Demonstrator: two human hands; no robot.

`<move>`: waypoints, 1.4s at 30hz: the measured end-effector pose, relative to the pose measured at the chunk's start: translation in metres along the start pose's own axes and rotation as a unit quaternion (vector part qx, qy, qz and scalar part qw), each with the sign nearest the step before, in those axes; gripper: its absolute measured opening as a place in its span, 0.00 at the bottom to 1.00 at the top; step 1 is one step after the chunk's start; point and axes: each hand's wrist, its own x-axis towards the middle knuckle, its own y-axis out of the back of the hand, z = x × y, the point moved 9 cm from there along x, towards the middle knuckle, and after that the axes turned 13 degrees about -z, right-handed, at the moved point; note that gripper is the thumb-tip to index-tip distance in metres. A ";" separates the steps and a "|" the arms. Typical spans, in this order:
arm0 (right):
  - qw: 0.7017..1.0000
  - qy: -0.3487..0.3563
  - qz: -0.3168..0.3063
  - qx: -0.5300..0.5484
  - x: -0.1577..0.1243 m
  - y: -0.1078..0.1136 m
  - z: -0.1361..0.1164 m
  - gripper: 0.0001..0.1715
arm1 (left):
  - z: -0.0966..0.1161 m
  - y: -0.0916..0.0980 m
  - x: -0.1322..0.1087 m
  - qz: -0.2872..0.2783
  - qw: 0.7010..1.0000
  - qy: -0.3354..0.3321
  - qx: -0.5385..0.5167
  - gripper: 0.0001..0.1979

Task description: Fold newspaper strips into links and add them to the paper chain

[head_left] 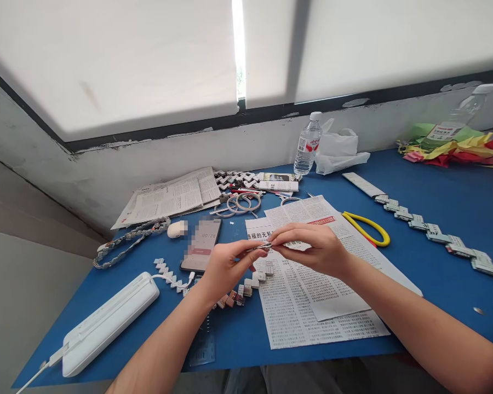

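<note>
Both hands meet above the newspaper sheets (287, 306) on the blue table. My left hand (232, 264) pinches a small folded paper piece (263, 246) between thumb and fingers. The fingertips of my right hand (312, 249) are closed on the same piece from the other side. Below my left hand curves a zigzag chain of folded newspaper (246, 287), partly hidden by the hand and wrist. Whether the held piece is joined to this chain, I cannot tell. Right of the sheets, scissors (370, 232) show a yellow handle.
A phone (207, 238), a white power strip (110, 323) and a clear ruler (203, 350) lie on the left. Behind are stacked newspapers (168, 200), tape rolls (244, 203) and a water bottle (308, 145). A longer paper chain (439, 235) runs along the right.
</note>
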 end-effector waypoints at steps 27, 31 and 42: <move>0.994 -0.007 0.083 -0.075 -0.005 0.004 -0.013 0.11 | 0.000 -0.008 -0.006 -0.018 0.998 0.035 -0.045 0.15; 0.994 -0.012 0.088 -0.067 -0.005 0.005 -0.014 0.11 | 0.001 -0.010 -0.006 -0.029 0.997 0.024 -0.064 0.14; 0.998 -0.036 0.017 -0.044 -0.002 -0.005 0.001 0.10 | -0.018 -0.014 0.000 -0.029 0.957 0.151 -0.245 0.17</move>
